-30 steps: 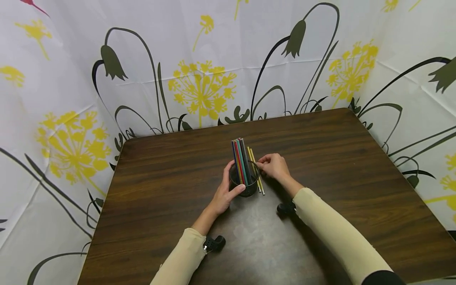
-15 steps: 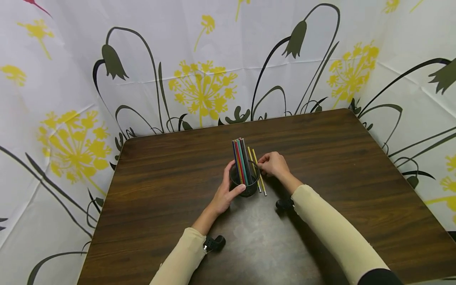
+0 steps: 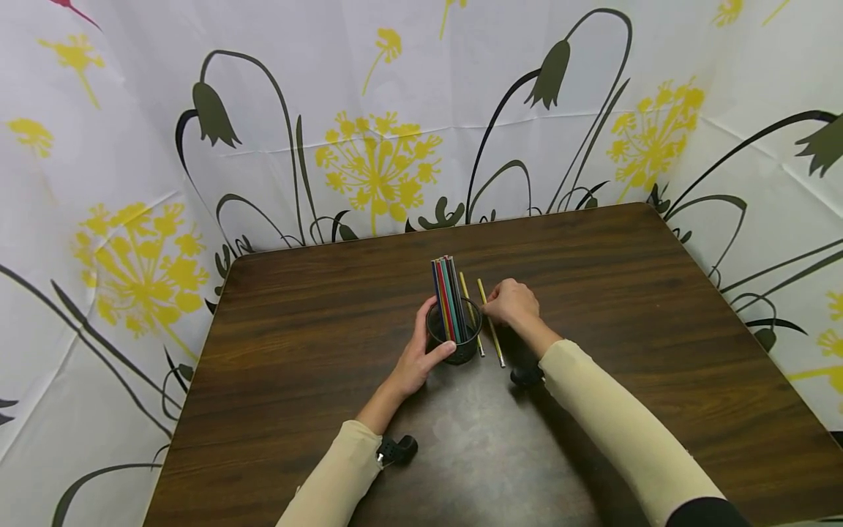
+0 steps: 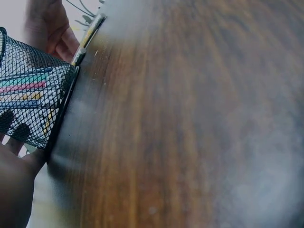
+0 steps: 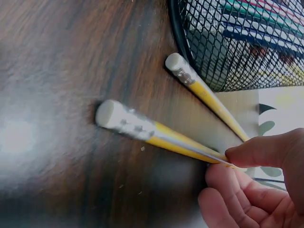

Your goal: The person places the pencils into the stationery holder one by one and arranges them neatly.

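A black mesh pencil cup stands upright on the table, filled with several coloured pencils. My left hand holds the cup from its left side, thumb in front and fingers behind. To the cup's right, my right hand pinches a yellow pencil between thumb and fingertips, its white eraser end toward me. A second yellow pencil lies between that one and the cup, close against the mesh, as the right wrist view shows. In the left wrist view the mesh cup hides part of the right hand.
The dark wood-grain table extends around the cup on all sides. Behind it hangs a white cloth printed with yellow and green plants. A black wrist camera sits on the left forearm and another camera on the right.
My right hand has moved slightly right with one yellow pencil, widening the gap from the other yellow pencil beside the cup. The left hand and cup have stayed in place.
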Motion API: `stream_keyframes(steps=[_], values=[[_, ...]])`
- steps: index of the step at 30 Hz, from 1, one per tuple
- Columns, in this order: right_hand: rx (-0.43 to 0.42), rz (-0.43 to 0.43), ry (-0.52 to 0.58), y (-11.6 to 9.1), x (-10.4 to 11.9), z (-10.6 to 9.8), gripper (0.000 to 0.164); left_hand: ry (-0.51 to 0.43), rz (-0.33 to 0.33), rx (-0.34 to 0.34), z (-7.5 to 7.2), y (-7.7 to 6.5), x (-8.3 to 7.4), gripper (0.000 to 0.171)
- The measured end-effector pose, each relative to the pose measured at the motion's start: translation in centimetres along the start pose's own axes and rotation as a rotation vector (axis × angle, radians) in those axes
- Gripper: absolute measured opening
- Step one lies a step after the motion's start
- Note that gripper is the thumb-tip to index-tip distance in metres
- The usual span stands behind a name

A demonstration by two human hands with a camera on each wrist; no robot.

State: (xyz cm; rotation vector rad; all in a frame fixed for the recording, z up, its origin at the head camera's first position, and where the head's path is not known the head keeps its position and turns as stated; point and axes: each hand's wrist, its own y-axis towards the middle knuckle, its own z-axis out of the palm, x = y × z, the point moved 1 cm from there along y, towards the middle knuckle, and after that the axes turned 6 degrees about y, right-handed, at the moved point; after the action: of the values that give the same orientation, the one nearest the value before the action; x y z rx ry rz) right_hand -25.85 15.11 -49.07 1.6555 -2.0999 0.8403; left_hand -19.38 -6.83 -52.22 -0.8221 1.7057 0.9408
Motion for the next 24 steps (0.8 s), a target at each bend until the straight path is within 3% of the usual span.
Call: stream_keyframes(steps=[2,9,11,18,24], values=[[0.009,0.01,0.027,0.0,-0.4,-0.2,0.011,-0.005,0.0,0.005,0.0,0.0,-0.1,0.08],[0.023,0.015,0.138,-0.3,-1.2,-2.4,0.013,-0.01,-0.017,0.034,-0.2,-0.2,-3.5,0.079],[0.006,0.001,0.172,-0.6,-1.1,-3.2,0.014,-0.016,-0.016,0.034,-0.2,-0.2,-3.5,0.078],[-0.082,-0.145,0.408,-2.1,0.2,-6.5,0.022,-0.017,-0.006,0.042,-0.2,-0.3,-3.6,0.078],[-0.188,-0.291,0.63,-4.4,2.7,-9.3,0.026,-0.01,-0.014,0.035,-0.3,-0.4,-3.8,0.078]])
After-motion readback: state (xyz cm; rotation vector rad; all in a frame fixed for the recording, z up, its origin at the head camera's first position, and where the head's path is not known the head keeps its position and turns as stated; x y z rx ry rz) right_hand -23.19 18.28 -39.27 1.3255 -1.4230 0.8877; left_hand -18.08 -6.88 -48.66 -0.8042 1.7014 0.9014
